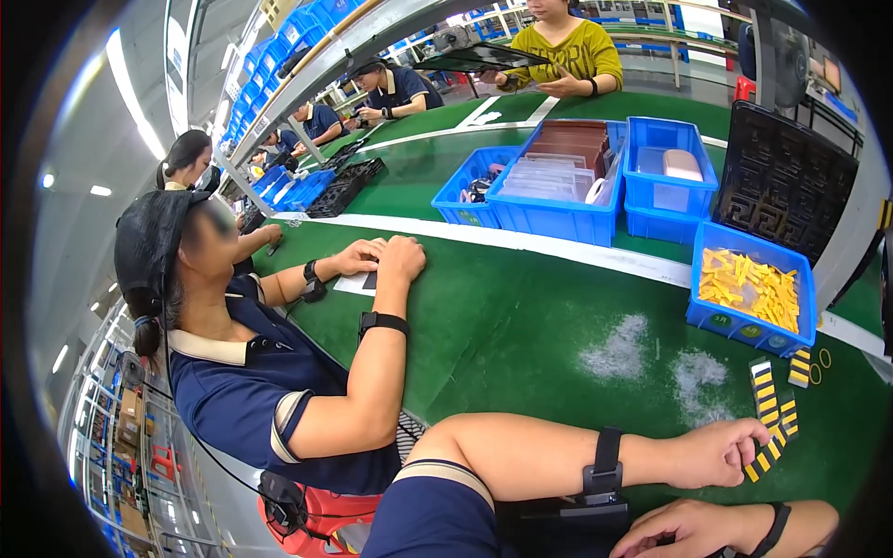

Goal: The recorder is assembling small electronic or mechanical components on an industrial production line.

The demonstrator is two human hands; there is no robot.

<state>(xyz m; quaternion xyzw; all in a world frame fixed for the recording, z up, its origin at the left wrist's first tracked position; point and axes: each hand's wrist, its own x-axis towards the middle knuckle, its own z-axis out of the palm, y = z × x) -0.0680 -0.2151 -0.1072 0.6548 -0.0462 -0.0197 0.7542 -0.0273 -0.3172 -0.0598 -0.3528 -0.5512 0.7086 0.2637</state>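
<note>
My left hand (718,454) is closed, fingers curled, with its fingertips against the lower end of a group of black-and-yellow striped strips (765,400) on the green table. Whether it grips a strip is hidden by the fingers. At the lower edge, my right hand (684,528) is bent inward with its fingers closed. A small dark patch shows among them, too little to name. Beyond the strips, a blue bin (749,325) holds many small yellow pieces (749,286). Two thin yellow rings (820,365) lie beside another short striped piece (799,367).
White powdery patches (616,349) mark the green table (521,344). Blue bins (558,214) with brown and clear sheets stand at the back, near a black molded tray (786,181). At my left, a co-worker (279,372) works over a white sheet. Across the table, another person (567,56) holds a dark panel.
</note>
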